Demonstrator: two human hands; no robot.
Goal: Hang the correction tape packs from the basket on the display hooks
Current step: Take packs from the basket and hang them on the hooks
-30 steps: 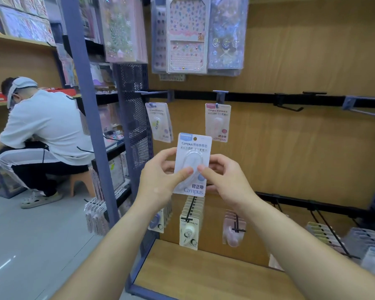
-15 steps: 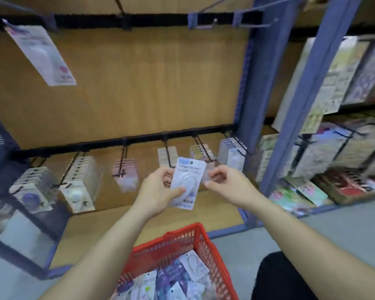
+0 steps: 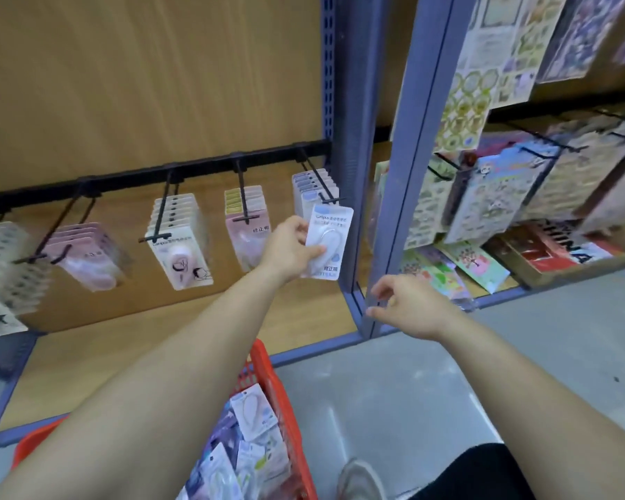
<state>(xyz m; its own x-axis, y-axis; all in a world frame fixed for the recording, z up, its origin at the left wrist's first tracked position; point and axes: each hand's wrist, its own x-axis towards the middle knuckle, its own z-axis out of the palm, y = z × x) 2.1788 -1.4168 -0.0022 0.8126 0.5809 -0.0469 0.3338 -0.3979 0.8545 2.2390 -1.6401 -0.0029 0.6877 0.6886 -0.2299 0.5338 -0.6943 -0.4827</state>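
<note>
Left hand (image 3: 289, 247) pinches a white blister-carded correction tape pack (image 3: 327, 243) by its left edge, thumb on front, just below the rightmost black wire hook (image 3: 318, 182). Right hand (image 3: 408, 308) is empty, fingers loosely curled. The pack likely handles light, with bendable card and a slick bubble, so grip the card edges and keep the top hang-hole free.

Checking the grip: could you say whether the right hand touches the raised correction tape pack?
Apart. Head view shows a clear gap between right hand and pack.
</note>
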